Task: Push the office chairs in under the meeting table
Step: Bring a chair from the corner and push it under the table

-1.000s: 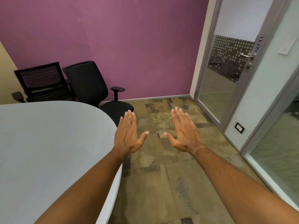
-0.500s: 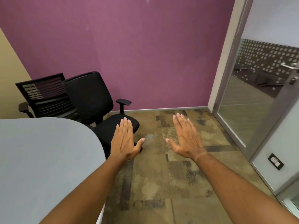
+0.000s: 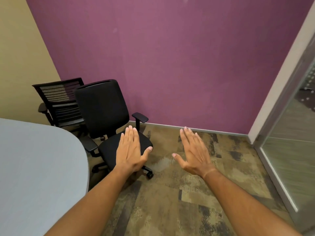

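A black office chair (image 3: 104, 109) with armrests stands on castors beside the rounded end of the pale grey meeting table (image 3: 37, 167), its seat turned out toward the open floor. A second black chair with a slatted back (image 3: 59, 99) stands behind it in the corner. My left hand (image 3: 131, 150) is stretched out flat, palm down, in front of the first chair's seat, holding nothing. My right hand (image 3: 194, 152) is also flat and held out over the carpet, holding nothing. Neither hand touches a chair.
A purple wall (image 3: 179, 57) closes the far side and a beige wall (image 3: 18, 65) the left. A glass partition with a metal frame (image 3: 281, 142) runs along the right. Patterned brown carpet (image 3: 179, 193) covers the floor between table and glass.
The view has swung left and closer to the chairs, so the glass door has slid to the right edge. Both hands stay flat and outstretched, now nearer the first chair.
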Action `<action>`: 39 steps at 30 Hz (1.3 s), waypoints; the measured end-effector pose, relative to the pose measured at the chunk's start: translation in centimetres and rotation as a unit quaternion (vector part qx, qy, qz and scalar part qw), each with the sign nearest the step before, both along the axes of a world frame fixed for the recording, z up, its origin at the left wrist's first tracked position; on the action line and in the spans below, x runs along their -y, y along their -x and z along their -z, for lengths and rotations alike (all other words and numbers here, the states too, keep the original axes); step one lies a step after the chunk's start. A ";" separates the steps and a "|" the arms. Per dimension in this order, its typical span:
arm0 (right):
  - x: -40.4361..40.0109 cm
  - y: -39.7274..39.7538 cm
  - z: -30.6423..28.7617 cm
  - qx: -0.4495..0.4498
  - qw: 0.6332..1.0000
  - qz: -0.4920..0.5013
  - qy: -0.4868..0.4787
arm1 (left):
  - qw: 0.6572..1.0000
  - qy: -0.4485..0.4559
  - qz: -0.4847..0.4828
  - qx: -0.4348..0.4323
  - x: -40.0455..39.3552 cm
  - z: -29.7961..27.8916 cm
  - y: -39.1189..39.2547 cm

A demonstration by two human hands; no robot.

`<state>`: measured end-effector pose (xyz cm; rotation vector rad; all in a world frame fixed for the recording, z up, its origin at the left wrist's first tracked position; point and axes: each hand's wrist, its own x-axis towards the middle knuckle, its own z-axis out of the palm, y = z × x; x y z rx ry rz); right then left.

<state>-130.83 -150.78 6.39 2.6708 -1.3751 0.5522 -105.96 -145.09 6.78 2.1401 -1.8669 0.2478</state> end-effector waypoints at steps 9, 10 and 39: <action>19.0 -3.5 1.2 -0.002 1.000 -0.029 0.006 | 1.000 -0.008 -0.013 -0.003 17.6 2.3 -3.5; 21.7 -4.1 1.2 -0.002 0.999 -0.032 0.002 | 1.000 -0.012 -0.007 -0.008 20.0 2.4 -4.2; 77.6 -25.4 -1.2 -0.008 0.968 -0.249 0.022 | 0.976 0.021 -0.218 0.009 66.0 0.8 -19.4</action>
